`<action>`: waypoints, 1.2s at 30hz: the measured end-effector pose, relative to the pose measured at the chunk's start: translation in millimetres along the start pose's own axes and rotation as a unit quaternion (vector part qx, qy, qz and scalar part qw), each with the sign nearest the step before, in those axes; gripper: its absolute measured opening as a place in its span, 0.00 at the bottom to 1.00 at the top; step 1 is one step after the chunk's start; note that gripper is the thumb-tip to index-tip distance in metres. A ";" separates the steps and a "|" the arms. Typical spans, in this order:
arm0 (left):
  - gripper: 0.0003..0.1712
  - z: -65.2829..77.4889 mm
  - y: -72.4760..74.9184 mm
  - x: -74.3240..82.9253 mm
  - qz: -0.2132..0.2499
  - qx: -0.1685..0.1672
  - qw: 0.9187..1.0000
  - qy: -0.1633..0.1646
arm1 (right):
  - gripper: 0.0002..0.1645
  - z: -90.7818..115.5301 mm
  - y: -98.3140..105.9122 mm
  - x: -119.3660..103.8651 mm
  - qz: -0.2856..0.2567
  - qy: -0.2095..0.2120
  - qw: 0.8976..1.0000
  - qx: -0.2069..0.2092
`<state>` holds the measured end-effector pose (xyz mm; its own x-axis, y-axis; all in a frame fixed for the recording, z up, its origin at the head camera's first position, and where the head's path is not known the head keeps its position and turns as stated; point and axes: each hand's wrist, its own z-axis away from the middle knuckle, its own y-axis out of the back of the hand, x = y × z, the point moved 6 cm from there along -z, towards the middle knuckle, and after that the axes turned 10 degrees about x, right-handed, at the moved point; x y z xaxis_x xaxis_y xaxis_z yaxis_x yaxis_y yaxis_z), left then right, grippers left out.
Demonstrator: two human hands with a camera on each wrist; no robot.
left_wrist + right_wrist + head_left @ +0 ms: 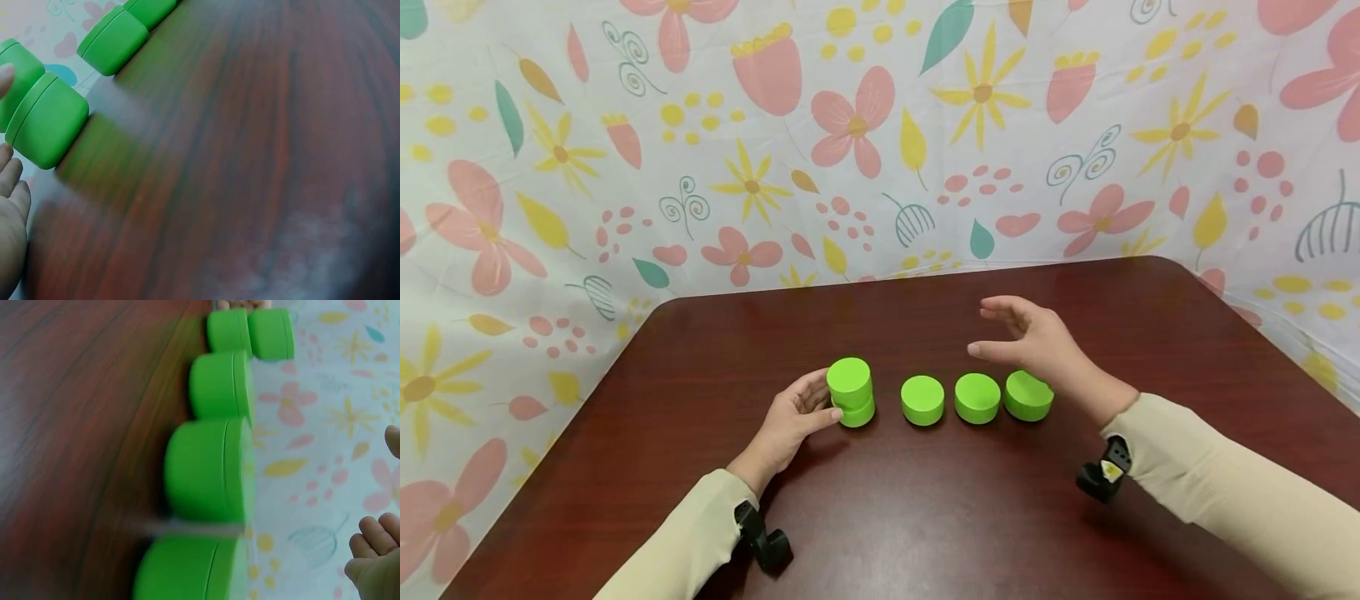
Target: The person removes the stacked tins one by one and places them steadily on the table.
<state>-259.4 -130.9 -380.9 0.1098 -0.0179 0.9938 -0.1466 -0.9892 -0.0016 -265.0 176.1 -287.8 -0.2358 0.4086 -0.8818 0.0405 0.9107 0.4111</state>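
Observation:
At the middle of the table two bright green round containers stand one on the other: an upper container (849,379) on a lower container (859,413). My left hand (792,419) is at the stack's left side, thumb tip overlapping the lower one, fingers loosely bent and fingertips right at the stack. To the right stand three single green containers in a row: the nearest to the stack (922,401), a middle one (977,398) and an end one (1028,397). My right hand (1037,337) is raised over the end one, thumb and fingers apart, holding nothing.
A dark reddish-brown wooden table (880,525) with rounded far corners bears everything. Behind it hangs a white cloth (880,217) with pink, yellow and teal flower print. Black wrist cameras (763,537) sit on both sleeves.

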 end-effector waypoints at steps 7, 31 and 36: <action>0.36 -1.7 -1.6 -4.1 -0.007 0.007 1.000 0.006 | 0.36 -12.2 -44.0 -9.0 -0.011 0.025 0.999 -0.033; 0.34 -4.6 -2.4 -4.7 -0.043 0.000 0.999 0.019 | 0.37 -14.8 -133.6 -29.3 0.069 0.069 0.986 -0.133; 0.34 -4.5 -3.1 -3.7 -0.045 -0.006 0.999 0.019 | 0.37 -15.6 -139.1 -29.6 0.076 0.072 0.984 -0.141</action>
<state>-263.8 -127.1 -384.0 0.0861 0.0760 0.9934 -0.1487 -0.9849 0.0883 -278.8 36.4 -315.2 -0.3846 0.5072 -0.7712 -0.1798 0.7783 0.6016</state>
